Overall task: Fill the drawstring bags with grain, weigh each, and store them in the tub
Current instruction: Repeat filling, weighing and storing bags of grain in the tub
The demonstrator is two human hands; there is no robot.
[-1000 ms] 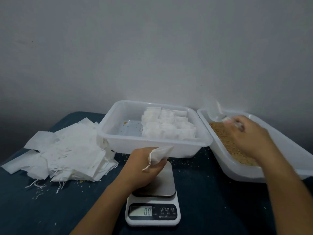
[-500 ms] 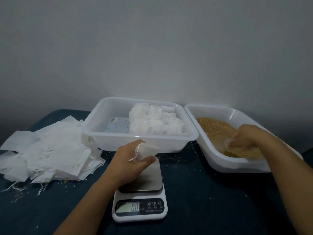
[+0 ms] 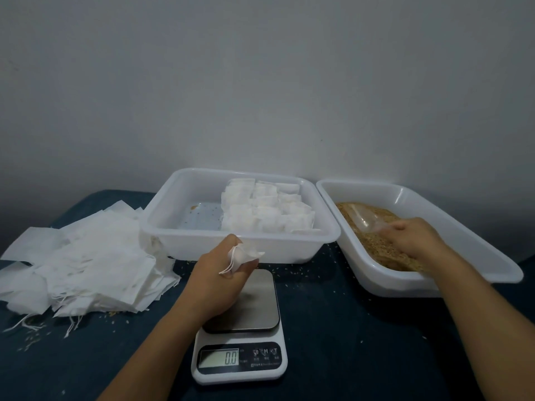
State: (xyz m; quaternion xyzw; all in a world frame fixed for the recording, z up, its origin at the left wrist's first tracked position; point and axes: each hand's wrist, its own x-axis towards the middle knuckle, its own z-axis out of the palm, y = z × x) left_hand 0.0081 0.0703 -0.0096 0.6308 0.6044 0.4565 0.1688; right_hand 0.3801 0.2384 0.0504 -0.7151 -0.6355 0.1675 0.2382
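Note:
My left hand (image 3: 215,277) grips a small white drawstring bag (image 3: 244,254) above the steel plate of the kitchen scale (image 3: 241,337), whose display reads 0.0. My right hand (image 3: 414,237) holds a clear plastic scoop (image 3: 366,217) that lies in the brown grain (image 3: 385,250) inside the right white tray (image 3: 434,273). The middle white tub (image 3: 185,241) holds several filled white bags (image 3: 266,211) packed on its right side. A heap of flat empty bags (image 3: 84,256) lies at the left.
Everything stands on a dark blue cloth (image 3: 347,342) against a grey wall. Loose grains and strings are scattered near the empty bags and in front of the tub.
My right hand has dropped from above the tray into the grain with the scoop, which now points back left. The left hand keeps the bag over the scale.

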